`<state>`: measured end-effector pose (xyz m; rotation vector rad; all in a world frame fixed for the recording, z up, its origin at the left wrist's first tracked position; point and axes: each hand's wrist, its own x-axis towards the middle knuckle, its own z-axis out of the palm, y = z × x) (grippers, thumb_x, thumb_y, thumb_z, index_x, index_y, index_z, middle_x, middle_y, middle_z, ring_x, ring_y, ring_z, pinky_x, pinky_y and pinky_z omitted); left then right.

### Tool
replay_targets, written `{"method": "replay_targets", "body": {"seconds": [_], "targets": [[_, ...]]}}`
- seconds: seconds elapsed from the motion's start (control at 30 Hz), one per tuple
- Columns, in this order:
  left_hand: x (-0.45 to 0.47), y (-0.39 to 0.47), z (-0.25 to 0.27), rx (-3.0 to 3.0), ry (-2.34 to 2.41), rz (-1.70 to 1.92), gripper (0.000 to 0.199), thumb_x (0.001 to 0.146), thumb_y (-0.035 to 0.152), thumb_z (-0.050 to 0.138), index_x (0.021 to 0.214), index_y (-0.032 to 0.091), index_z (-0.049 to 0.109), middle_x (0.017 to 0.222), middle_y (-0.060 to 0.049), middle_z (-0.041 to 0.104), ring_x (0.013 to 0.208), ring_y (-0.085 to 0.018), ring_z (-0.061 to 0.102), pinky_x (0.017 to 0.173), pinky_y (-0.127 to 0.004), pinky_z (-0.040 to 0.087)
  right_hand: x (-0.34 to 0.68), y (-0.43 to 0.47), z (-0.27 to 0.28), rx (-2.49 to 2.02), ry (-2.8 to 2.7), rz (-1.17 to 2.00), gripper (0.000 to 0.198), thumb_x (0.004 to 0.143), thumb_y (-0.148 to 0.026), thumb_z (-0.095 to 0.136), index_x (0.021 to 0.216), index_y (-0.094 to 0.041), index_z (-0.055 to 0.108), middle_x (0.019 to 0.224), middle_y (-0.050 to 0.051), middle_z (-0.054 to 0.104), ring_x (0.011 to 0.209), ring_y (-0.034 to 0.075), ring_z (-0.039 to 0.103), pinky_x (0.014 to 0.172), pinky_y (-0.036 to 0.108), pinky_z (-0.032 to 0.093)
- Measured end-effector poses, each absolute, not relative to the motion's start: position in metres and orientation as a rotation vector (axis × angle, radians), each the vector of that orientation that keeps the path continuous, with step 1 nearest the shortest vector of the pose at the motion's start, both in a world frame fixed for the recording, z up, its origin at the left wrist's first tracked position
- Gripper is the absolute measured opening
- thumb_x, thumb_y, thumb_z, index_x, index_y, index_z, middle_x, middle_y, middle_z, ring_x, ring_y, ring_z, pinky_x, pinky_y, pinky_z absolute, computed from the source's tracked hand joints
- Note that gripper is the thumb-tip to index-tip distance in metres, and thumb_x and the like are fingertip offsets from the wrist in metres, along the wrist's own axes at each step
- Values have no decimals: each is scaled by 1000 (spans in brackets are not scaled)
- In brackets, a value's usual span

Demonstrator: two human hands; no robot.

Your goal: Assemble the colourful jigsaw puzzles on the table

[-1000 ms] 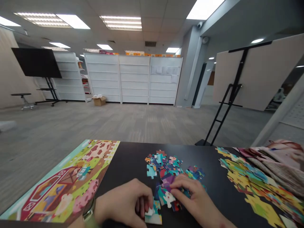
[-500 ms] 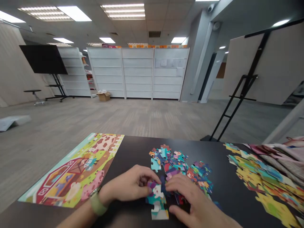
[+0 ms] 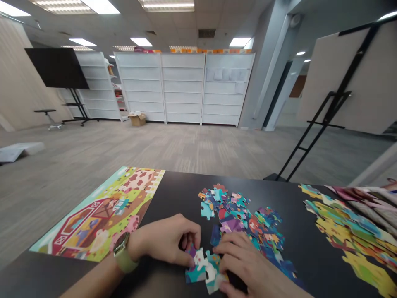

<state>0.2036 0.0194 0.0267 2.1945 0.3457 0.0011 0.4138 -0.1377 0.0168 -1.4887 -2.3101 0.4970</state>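
My left hand [image 3: 172, 240] pinches a purple and teal puzzle piece [image 3: 196, 265] with a white animal on it, thumb and fingertips at its upper left. To its right lies a teal and white puzzle piece [image 3: 211, 269], its edge against the first one; whether they interlock I cannot tell. My right hand [image 3: 240, 260] is closed on this second piece, thumb at its lower right and fingers at its upper right. Just beyond the right fingers, a dark blue piece [image 3: 215, 235] lies beside a loose heap of colourful puzzle pieces [image 3: 238, 211].
A farm picture sheet [image 3: 105, 215] lies at the table's left. Overlapping yellow and green puzzle pieces [image 3: 347, 227] cover the right side, next to some fabric [image 3: 369, 200]. Past the table [image 3: 182, 190] stand a board on a black stand [image 3: 328, 111] and white shelves [image 3: 182, 89].
The teal and white piece has gone from below the white-animal piece to its right side. Both hands have shifted slightly, and the camera view has tilted down a little.
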Motion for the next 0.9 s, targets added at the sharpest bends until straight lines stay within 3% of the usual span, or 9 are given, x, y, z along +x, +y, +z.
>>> {"method": "replay_targets", "body": {"seconds": [0.23, 0.33, 0.53, 0.7, 0.8, 0.9], "targets": [[207, 14, 21, 2192, 295, -23, 10, 74, 21, 73, 83, 21, 68, 66, 6, 60, 58, -10, 55, 54, -17, 41, 418, -136, 10, -1494, -2321, 438, 18, 83, -23, 72, 100, -26, 74, 106, 6, 71, 104, 26, 59, 93, 41, 47], [209, 8, 21, 2446, 332, 22, 21, 69, 19, 73, 90, 24, 69, 71, 6, 63, 60, -11, 57, 55, -20, 39, 419, -136, 11, -1489, -2315, 438, 15, 83, -24, 73, 98, -25, 75, 105, 6, 70, 103, 26, 58, 91, 41, 47], [213, 1, 25, 2695, 401, 46, 42, 68, 32, 74, 109, 28, 64, 74, 5, 64, 64, -18, 59, 58, -26, 37, 418, -138, 12, -1445, -2298, 422, 13, 82, -28, 75, 94, -26, 76, 101, 5, 69, 99, 25, 58, 88, 39, 47], [218, -3, 17, 2658, 434, 58, 49, 65, 40, 83, 108, 29, 61, 75, 6, 62, 67, -18, 58, 58, -27, 34, 443, -134, 16, -1463, -2134, 283, 24, 92, -19, 56, 112, -24, 68, 112, 9, 66, 105, 25, 58, 92, 40, 47], [222, -5, 14, 2635, 384, 92, 44, 65, 38, 86, 102, 28, 63, 78, 6, 62, 71, -17, 57, 62, -26, 36, 468, -129, 18, -1559, -1947, 151, 30, 93, -11, 44, 110, -22, 66, 108, 9, 66, 103, 24, 58, 90, 40, 49], [224, -4, 13, 2590, 258, 131, 33, 70, 35, 86, 96, 27, 69, 87, 4, 63, 79, -17, 59, 69, -24, 40, 480, -126, 17, -1611, -1954, 132, 28, 91, -14, 50, 111, -23, 68, 109, 10, 66, 106, 26, 58, 92, 43, 49]]}}
